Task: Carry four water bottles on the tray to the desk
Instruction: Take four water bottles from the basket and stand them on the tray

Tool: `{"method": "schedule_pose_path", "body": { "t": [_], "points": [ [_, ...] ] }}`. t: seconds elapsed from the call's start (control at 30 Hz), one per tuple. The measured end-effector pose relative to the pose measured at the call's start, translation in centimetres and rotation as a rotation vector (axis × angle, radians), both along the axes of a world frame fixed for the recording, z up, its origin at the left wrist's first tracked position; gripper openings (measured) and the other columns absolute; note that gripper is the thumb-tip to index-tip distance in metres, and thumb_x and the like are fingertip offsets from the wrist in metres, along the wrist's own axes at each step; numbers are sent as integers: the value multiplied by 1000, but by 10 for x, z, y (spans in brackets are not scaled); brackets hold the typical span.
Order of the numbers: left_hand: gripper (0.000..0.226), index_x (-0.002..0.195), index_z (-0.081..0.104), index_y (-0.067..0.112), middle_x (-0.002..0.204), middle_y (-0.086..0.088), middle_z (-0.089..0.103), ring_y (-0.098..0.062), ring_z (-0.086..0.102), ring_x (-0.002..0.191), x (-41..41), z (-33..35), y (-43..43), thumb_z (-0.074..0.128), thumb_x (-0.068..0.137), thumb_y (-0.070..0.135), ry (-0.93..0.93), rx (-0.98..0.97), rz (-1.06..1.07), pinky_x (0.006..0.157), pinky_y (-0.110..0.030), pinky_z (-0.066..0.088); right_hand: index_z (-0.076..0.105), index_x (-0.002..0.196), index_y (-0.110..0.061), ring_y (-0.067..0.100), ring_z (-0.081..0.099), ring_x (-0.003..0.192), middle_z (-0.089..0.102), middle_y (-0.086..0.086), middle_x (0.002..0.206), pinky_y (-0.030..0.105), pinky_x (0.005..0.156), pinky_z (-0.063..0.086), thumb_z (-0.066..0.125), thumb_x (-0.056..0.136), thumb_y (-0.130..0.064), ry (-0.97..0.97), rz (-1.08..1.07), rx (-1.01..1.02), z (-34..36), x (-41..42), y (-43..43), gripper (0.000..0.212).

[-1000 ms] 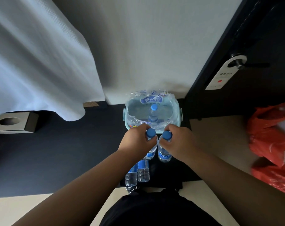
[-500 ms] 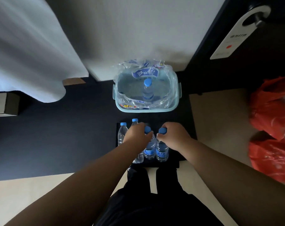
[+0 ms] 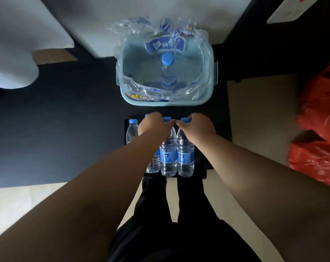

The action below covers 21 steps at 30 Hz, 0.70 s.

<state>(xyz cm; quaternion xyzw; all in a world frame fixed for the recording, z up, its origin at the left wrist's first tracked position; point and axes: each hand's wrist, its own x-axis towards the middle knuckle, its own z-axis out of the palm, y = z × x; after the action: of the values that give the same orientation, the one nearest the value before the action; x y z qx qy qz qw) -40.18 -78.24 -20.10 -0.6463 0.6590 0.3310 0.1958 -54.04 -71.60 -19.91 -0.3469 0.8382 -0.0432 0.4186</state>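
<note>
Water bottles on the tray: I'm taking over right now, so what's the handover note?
Left hand grips the top of the third bottle from the left; right hand grips the top of the rightmost bottle. With the leftmost bottle and second bottle, four stand in a row on the black tray. Done: tray loaded. Left: let go, lift the tray, carry it to the desk (out of view).
</note>
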Motion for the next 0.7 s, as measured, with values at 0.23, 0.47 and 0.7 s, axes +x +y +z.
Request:
{"method": "schedule_pose_path", "body": {
  "t": [0.23, 0.47, 0.7],
  "points": [
    [55, 72, 72, 17, 58, 4, 67, -17, 65, 54, -9, -31, -3, 59, 90, 67, -67, 11, -8, 47, -26, 42, 70, 99, -15, 21, 71, 69, 73, 3, 83, 27, 52, 43, 74, 87, -58, -28, -205, -4, -29, 5, -3, 45],
    [37, 83, 63, 18, 74, 0, 67, -21, 64, 65, 0, -39, -2, 52, 96, 51, -67, -5, -110, 51, -28, 39, 55, 74, -19, 17, 65, 55, 63, -1, 64, 27, 49, 43, 65, 97, -38, -18, -124, -18, -38, -7, 2, 31],
    [30, 95, 60, 24, 76, 3, 66, -17, 62, 68, 40, -19, 16, 46, 98, 50, -28, -58, -171, 81, -33, 48, 65, 104, -23, 20, 69, 80, 68, -1, 94, 38, 73, 61, 65, 98, -35, 35, 5, 54, -18, -22, 23, 13]
  ]
}}
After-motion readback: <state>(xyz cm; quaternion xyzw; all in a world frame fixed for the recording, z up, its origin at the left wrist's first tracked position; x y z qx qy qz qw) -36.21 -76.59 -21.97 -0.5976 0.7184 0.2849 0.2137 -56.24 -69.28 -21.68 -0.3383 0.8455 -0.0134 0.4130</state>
